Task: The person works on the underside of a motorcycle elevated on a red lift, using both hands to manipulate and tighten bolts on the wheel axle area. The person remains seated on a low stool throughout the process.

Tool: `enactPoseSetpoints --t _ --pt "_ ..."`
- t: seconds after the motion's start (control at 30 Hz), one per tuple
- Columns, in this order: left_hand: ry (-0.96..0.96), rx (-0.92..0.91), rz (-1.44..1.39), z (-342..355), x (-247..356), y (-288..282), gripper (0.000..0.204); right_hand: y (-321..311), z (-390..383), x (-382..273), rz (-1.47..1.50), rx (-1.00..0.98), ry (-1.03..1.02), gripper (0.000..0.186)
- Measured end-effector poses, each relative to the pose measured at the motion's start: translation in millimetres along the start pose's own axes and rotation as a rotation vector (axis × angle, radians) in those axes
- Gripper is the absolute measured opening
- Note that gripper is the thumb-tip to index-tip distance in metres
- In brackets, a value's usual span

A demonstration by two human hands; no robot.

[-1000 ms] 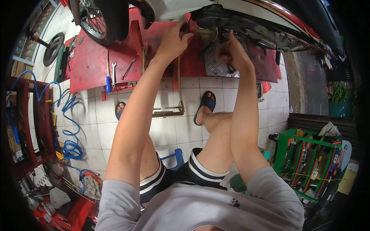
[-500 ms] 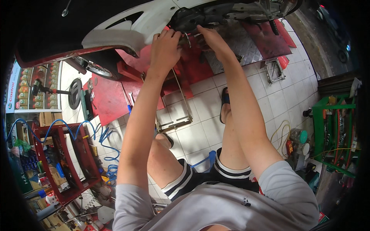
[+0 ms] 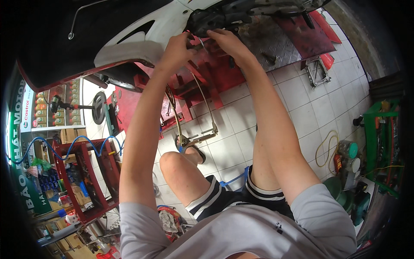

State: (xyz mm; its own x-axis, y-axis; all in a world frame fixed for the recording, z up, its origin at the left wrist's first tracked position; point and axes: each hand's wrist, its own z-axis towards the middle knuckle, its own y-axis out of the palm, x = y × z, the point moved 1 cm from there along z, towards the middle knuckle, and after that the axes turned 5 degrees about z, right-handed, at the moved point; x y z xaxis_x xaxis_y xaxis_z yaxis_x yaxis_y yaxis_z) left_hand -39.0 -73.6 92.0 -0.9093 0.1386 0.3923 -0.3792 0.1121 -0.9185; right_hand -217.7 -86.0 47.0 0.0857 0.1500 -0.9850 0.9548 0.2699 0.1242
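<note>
My left hand is raised at the lower edge of a white scooter body panel, its fingers curled in a pinch. What they hold is too small to make out. A thin silvery metal piece shows in the gap between my hands. My right hand reaches in from the other side, its index finger stretched along the dark engine casing. The rest of its fingers are mostly hidden beneath. Below my hands is a red lift platform with a red metal frame.
A brass-coloured stand reaches down to the tiled floor near my left foot. On the left are a red tool rack and a coiled blue air hose. A green rack with tools stands at right, near a metal bracket.
My view has shifted, so the floor and racks sit differently in it. Both hands stay under the casing; the right hand's fingers are a little nearer the left. My left knee has swung outward.
</note>
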Motion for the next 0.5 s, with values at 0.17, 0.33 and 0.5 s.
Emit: enactPoseSetpoints --t 0.17,0.33,0.5 --pt "0.066 0.028 -0.024 -0.8 -19.9 3.8 0.059 15.8 -2.1 3.8 0.130 -0.109 0.005 0.058" --pt "0.033 0.002 -0.076 -1.8 -13.9 6.2 0.063 10.5 10.1 15.3 0.151 -0.173 0.057 0.061" --pt "0.072 0.166 -0.025 -14.0 -27.4 2.8 0.060 18.6 12.4 19.7 0.209 -0.159 0.039 0.061"
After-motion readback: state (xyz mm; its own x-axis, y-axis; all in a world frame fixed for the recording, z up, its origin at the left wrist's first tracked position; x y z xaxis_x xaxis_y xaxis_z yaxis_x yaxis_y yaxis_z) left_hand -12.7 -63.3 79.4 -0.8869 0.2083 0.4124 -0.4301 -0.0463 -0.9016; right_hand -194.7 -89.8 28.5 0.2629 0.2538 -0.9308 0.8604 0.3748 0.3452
